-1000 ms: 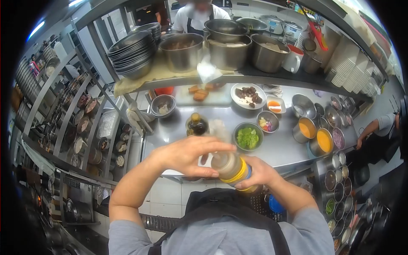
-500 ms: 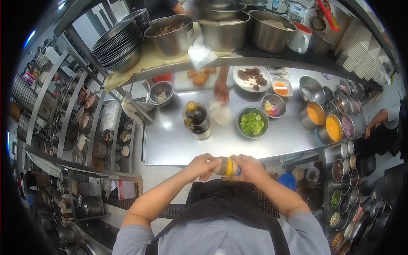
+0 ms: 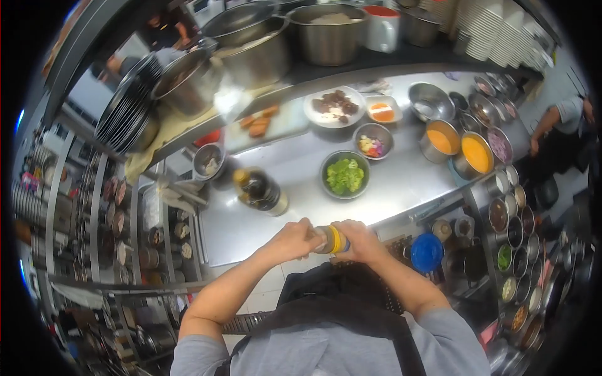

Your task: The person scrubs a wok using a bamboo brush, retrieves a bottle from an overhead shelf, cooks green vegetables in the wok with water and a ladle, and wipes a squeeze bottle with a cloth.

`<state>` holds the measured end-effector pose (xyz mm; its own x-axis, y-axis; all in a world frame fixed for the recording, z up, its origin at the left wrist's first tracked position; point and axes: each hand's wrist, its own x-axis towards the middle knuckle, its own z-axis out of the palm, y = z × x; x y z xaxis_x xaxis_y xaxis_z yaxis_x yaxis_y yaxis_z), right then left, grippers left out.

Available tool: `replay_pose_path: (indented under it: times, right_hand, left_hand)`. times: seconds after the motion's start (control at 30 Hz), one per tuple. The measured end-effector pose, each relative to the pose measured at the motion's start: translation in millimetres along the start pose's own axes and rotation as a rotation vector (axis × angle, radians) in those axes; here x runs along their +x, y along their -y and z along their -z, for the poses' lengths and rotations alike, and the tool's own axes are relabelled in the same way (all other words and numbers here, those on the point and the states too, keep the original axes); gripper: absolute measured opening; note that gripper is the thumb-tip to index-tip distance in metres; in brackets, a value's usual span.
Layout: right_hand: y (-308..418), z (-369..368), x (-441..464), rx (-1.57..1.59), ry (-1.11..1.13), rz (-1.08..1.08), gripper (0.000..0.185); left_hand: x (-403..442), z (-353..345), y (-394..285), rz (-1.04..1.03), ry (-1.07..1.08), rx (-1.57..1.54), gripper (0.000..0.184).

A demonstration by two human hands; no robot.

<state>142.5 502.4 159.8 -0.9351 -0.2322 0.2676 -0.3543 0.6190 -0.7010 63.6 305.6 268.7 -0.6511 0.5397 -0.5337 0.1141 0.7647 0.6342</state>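
Between my two hands, just in front of my apron, is a small jar (image 3: 334, 239) with a yellow band and a brownish body, lying sideways. My left hand (image 3: 295, 240) is closed at its left end. Wrapped around its right end are the fingers of my right hand (image 3: 360, 242). What is in the jar I cannot make out. On the steel table beyond my hands stand a dark sauce bottle (image 3: 260, 192) with a yellow cap and a metal bowl of green broccoli (image 3: 345, 175).
Across the table are a bowl of chopped vegetables (image 3: 373, 141), a white plate of dark meat (image 3: 335, 106) and pots of orange liquid (image 3: 476, 154). A shelf above carries large pots (image 3: 328, 36). A blue bowl (image 3: 427, 252) sits low at right. Another person (image 3: 561, 125) stands far right.
My view has tilted and turned, so the table appears shifted left and slanted. The other person's hand with a white cloth has gone from the table. Both my hands still hold the jar.
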Motion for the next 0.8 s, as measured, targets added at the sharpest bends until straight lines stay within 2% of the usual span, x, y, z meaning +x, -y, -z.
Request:
replay_pose_path:
  times: [0.03, 0.07, 0.13, 0.2, 0.27, 0.3, 0.33, 0.4, 0.43, 0.47, 0.53, 0.57, 0.6, 0.67, 0.73, 0.8]
  right_hand:
    - [-2.4, 4.8, -7.4, -0.081, -0.027, 0.013, 0.071]
    - [-6.2, 8.8, -16.7, -0.087, -0.049, -0.017, 0.071]
    - [-14.2, 19.7, -34.8, -0.092, -0.049, -0.106, 0.070]
    - [-21.4, 33.4, -47.2, -0.018, -0.128, -0.175, 0.070]
    - [-28.4, 45.3, -57.8, 0.062, -0.204, -0.231, 0.070]
    - [-33.9, 51.2, -61.1, 0.140, -0.237, -0.275, 0.070]
    - [-37.6, 57.0, -63.5, 0.220, -0.267, -0.318, 0.069]
    - [-43.9, 72.2, -64.9, 0.195, -0.262, -0.319, 0.070]
    - [-47.9, 79.7, -65.2, 0.171, -0.252, -0.318, 0.071]
    - [-54.8, 84.0, -65.7, 0.175, -0.253, -0.322, 0.071]
    - [-76.2, 90.4, -62.4, 0.118, -0.282, -0.297, 0.073]
    - [-87.4, 93.0, -60.5, 0.126, -0.282, -0.295, 0.073]
    - [-98.2, 95.5, -57.3, 0.088, -0.290, -0.281, 0.073]
    - [-118.5, 100.1, -50.2, 0.061, -0.294, -0.255, 0.074]
    - [-136.7, 106.7, -41.4, -0.010, -0.285, -0.220, 0.074]
    - [-157.2, 109.3, -32.2, 0.036, -0.282, -0.215, 0.074]
  left_hand:
    - [15.6, -1.7, 1.2, 0.057, 0.133, -0.054, 0.050]
    - [30.0, -4.7, 0.9, 0.044, 0.161, -0.034, 0.050]
    - [53.4, -9.4, -9.4, 0.113, 0.275, -0.245, 0.051]
    - [74.3, -10.8, -21.1, 0.136, 0.383, -0.139, 0.047]
    - [86.2, -16.1, -29.8, -0.789, -0.045, 0.187, 0.044]
    - [77.1, -12.4, -56.4, -0.745, 0.206, -0.035, 0.050]
    - [84.1, -17.1, -67.2, -0.748, 0.214, -0.030, 0.050]
    - [99.2, -29.7, -84.9, -1.074, 0.101, 0.317, 0.054]
    - [111.4, -37.5, -91.1, -1.094, -0.005, 0.379, 0.048]
    - [119.5, -41.9, -96.1, -1.091, 0.001, 0.380, 0.048]
    - [133.9, -42.9, -116.2, -0.665, 0.003, 0.377, 0.043]
    - [141.8, -43.2, -126.5, -0.658, 0.004, 0.381, 0.043]
    - [148.8, -42.3, -139.1, -0.422, 0.028, 0.333, 0.040]
    - [160.0, -39.8, -157.4, 0.051, 0.065, 0.226, 0.048]
    - [165.4, -40.6, -160.3, 0.058, 0.012, 0.250, 0.051]
    - [160.6, -38.6, -164.5, -0.385, -0.464, 0.507, 0.045]
